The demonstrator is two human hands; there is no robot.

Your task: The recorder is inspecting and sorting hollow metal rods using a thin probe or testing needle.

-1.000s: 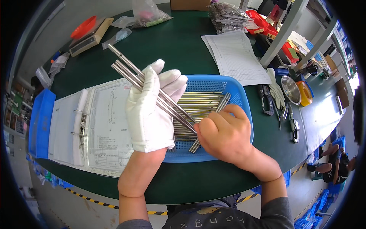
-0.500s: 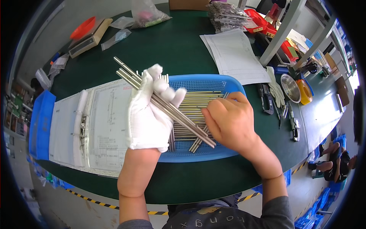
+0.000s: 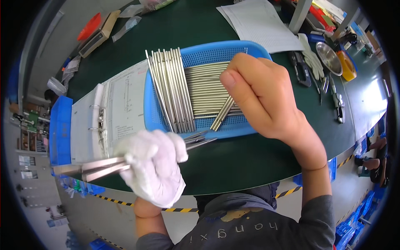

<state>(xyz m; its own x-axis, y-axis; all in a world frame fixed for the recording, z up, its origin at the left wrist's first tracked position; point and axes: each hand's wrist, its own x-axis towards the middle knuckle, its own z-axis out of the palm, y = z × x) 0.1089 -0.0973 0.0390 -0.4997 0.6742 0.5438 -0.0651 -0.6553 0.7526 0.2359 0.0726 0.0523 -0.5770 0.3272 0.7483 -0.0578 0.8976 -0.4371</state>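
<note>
A blue mesh tray sits on the dark green table, holding several long metal rods laid in a row plus more rods crosswise beneath. My left hand, in a white glove, is closed around a bundle of metal rods held nearly level at the table's near edge, their tips sticking out on both sides. My bare right hand rests over the tray's right half, its fingers curled onto a few slanted rods.
An open ring binder with printed sheets lies left of the tray. A paper sheet lies behind it. Pliers and hand tools, a white glove and a round metal lid are at the right. A blue bin stands far left.
My left hand has pulled its bundle of rods off the tray toward me and turned it nearly level. My right hand has shifted right over the tray. The view has tilted downward.
</note>
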